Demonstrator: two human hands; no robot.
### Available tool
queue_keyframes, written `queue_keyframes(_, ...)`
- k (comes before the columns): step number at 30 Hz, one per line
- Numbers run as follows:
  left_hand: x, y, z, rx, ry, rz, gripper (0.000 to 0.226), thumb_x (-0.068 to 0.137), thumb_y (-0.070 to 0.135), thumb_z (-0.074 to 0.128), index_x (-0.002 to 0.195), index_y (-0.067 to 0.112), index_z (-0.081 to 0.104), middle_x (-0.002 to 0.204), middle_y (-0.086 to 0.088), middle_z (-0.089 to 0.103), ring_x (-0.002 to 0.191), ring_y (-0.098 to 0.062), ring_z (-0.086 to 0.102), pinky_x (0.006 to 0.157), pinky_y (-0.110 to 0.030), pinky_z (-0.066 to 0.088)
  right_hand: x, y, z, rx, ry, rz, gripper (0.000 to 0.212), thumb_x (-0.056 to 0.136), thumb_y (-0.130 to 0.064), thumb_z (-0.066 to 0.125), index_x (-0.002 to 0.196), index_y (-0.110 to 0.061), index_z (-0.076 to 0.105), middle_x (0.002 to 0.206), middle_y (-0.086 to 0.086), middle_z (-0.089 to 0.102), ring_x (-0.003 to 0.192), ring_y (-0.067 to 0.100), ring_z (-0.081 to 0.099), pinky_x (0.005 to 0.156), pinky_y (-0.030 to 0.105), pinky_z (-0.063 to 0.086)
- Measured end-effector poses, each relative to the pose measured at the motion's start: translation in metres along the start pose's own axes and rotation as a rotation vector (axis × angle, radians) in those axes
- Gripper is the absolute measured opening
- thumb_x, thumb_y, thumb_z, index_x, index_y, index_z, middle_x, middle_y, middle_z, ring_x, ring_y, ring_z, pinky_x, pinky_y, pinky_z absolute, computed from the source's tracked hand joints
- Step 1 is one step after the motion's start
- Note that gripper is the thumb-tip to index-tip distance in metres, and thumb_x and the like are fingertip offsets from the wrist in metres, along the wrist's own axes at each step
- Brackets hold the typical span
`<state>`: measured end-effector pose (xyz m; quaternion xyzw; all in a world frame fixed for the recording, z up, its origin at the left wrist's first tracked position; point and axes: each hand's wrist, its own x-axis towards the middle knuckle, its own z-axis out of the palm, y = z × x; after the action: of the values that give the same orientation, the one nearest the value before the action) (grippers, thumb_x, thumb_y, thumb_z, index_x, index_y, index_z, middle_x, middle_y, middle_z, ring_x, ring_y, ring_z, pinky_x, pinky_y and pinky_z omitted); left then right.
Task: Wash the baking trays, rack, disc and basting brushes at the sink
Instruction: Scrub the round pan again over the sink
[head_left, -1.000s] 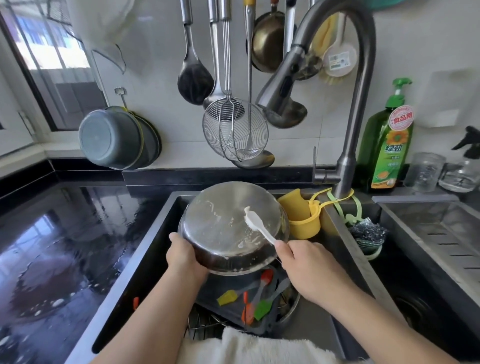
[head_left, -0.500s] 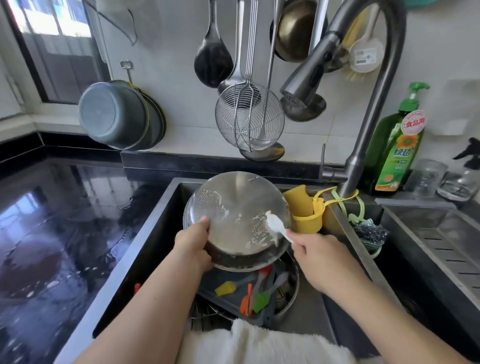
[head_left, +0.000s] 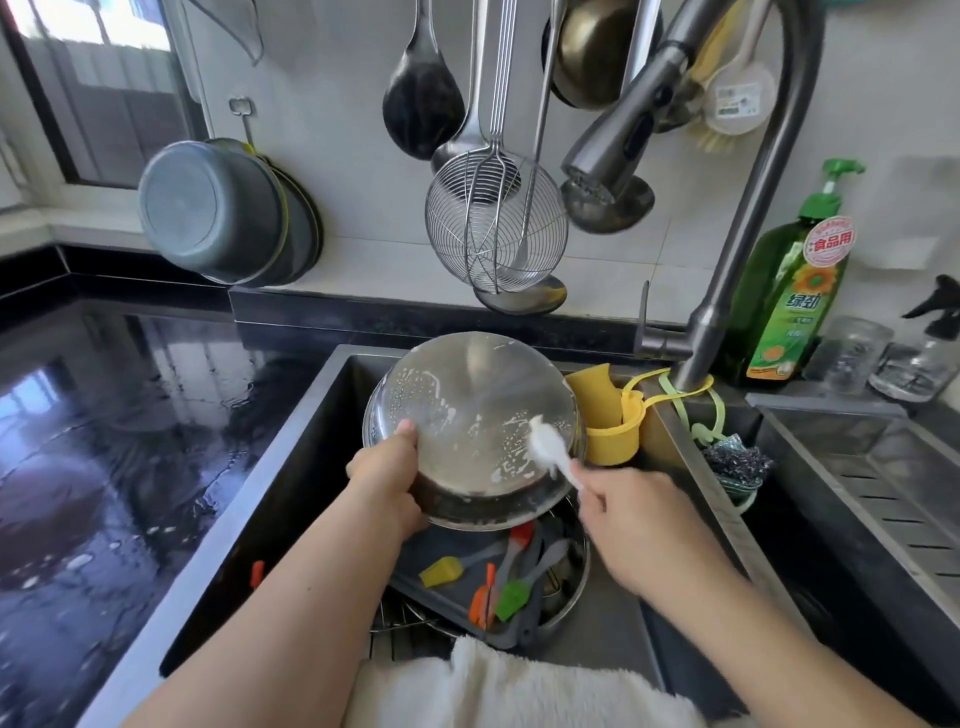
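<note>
Over the sink (head_left: 291, 483), the left hand (head_left: 387, 483) grips the tilted pan (head_left: 467, 415); the right hand (head_left: 631, 514) pinches a white brush (head_left: 548, 449) against it.

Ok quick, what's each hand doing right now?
Left hand: grips the rim of the round metal tray, tilted over the sink.
Right hand: holds the white brush against the tray.

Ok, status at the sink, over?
Left hand grips round pan, tilted over the sink. Right hand holds white brush on its soapy underside. Tap not running. Coloured brushes wait on the tray below.
</note>
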<state>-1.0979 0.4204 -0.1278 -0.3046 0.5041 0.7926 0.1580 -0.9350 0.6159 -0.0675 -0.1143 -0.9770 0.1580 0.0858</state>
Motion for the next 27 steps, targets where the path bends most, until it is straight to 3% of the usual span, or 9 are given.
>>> queue_keyframes(2, -0.001, 0.000, 0.001, 0.005, 0.006, 0.005, 0.060, 0.086, 0.043, 0.077, 0.136, 0.021, 0.052, 0.117, -0.017, 0.070, 0.094, -0.046, 0.072, 0.072, -0.074, 0.055, 0.016, 0.010, -0.001, -0.020, 0.050, 0.077, 0.042, 0.105, -0.035, 0.042, 0.144, -0.044, 0.052, 0.089, -0.004, 0.066, 0.068, 0.016, 0.059, 0.055, 0.029, 0.050)
queue_keyframes(5, -0.004, 0.001, 0.003, 0.026, 0.007, 0.003, 0.061, 0.086, 0.044, 0.077, 0.137, 0.023, 0.050, 0.118, -0.018, 0.069, 0.094, -0.047, 0.071, 0.071, -0.074, 0.055, 0.008, -0.005, 0.004, 0.024, -0.045, 0.003, 0.040, 0.106, -0.035, 0.043, 0.144, -0.044, 0.050, 0.076, -0.011, 0.056, 0.055, 0.005, 0.045, 0.042, 0.017, 0.032)
queue_keyframes(7, -0.005, 0.002, 0.002, 0.032, 0.016, 0.002, 0.062, 0.087, 0.044, 0.077, 0.138, 0.024, 0.049, 0.119, -0.018, 0.068, 0.095, -0.047, 0.070, 0.071, -0.073, 0.056, 0.001, -0.015, -0.003, 0.041, -0.085, -0.011, 0.039, 0.107, -0.034, 0.042, 0.143, -0.043, 0.053, 0.069, -0.012, 0.050, 0.052, 0.004, 0.042, 0.040, 0.016, 0.028)
queue_keyframes(12, -0.010, 0.000, 0.002, 0.042, 0.012, -0.004, 0.063, 0.089, 0.044, 0.075, 0.140, 0.023, 0.045, 0.122, -0.018, 0.065, 0.098, -0.045, 0.069, 0.070, -0.072, 0.056, 0.052, -0.011, -0.022, -0.086, -0.119, 0.071, 0.043, 0.107, -0.025, 0.035, 0.144, -0.037, 0.055, 0.096, -0.001, 0.065, 0.080, 0.022, 0.059, 0.055, 0.030, 0.038)
queue_keyframes(18, -0.010, 0.000, 0.002, 0.045, 0.019, 0.003, 0.068, 0.089, 0.041, 0.076, 0.144, 0.024, 0.040, 0.126, -0.021, 0.061, 0.099, -0.048, 0.067, 0.069, -0.077, 0.053, 0.057, -0.020, 0.008, -0.020, 0.062, 0.185, 0.043, 0.104, -0.023, 0.037, 0.142, -0.033, 0.055, 0.087, -0.005, 0.066, 0.075, 0.020, 0.064, 0.064, 0.038, 0.058)
queue_keyframes(21, -0.012, -0.001, 0.003, 0.084, 0.024, -0.011, 0.071, 0.088, 0.038, 0.080, 0.144, 0.022, 0.040, 0.125, -0.021, 0.061, 0.098, -0.046, 0.067, 0.066, -0.074, 0.055, 0.045, -0.035, 0.016, 0.040, -0.023, 0.049, 0.040, 0.106, -0.030, 0.041, 0.143, -0.037, 0.054, 0.094, -0.008, 0.066, 0.075, 0.013, 0.062, 0.060, 0.030, 0.053)
queue_keyframes(24, -0.012, -0.001, 0.002, 0.098, 0.007, -0.018, 0.071, 0.087, 0.036, 0.081, 0.143, 0.020, 0.041, 0.122, -0.020, 0.063, 0.096, -0.045, 0.068, 0.065, -0.073, 0.056, 0.060, -0.020, 0.006, -0.080, 0.074, 0.143, 0.041, 0.107, -0.029, 0.036, 0.143, -0.034, 0.054, 0.101, -0.002, 0.068, 0.078, 0.017, 0.062, 0.065, 0.036, 0.055)
queue_keyframes(27, -0.014, 0.000, 0.004, 0.104, 0.017, -0.014, 0.070, 0.089, 0.035, 0.080, 0.144, 0.020, 0.039, 0.122, -0.020, 0.063, 0.096, -0.044, 0.068, 0.067, -0.072, 0.056, 0.057, -0.024, 0.005, -0.096, 0.057, 0.138, 0.040, 0.107, -0.027, 0.033, 0.139, -0.031, 0.058, 0.091, -0.001, 0.067, 0.073, 0.019, 0.063, 0.060, 0.038, 0.056)
